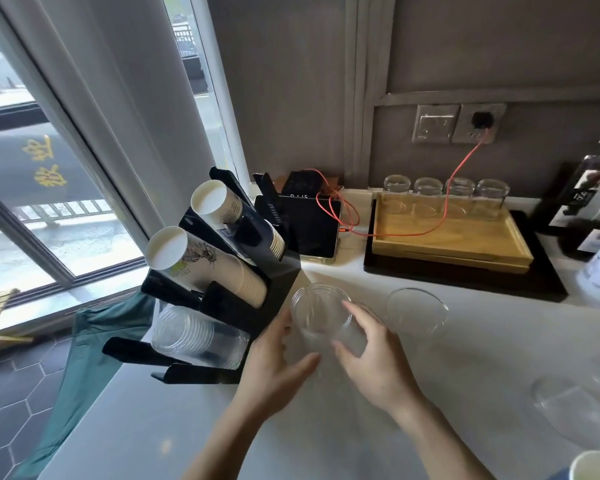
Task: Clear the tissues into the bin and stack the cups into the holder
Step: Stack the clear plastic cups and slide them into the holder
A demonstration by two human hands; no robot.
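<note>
both hands on one clear plastic cup [321, 315] over the counter [465, 341], just right of the black holder [278, 282]. left hand [274, 368] and right hand [371, 355] fingers curled round its sides. second clear cup [417, 315] stood nearby.

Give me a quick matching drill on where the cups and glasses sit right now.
Things:
1. clear cup
2. paper cup stacks
3. glass jars
4. second clear cup

Places:
A. back edge of the wooden tray
B. upper slots of the black holder
C. standing free on the counter
D. between left hand and right hand

Pairs: 1-D, 2-B, 3-A, 4-C
</note>
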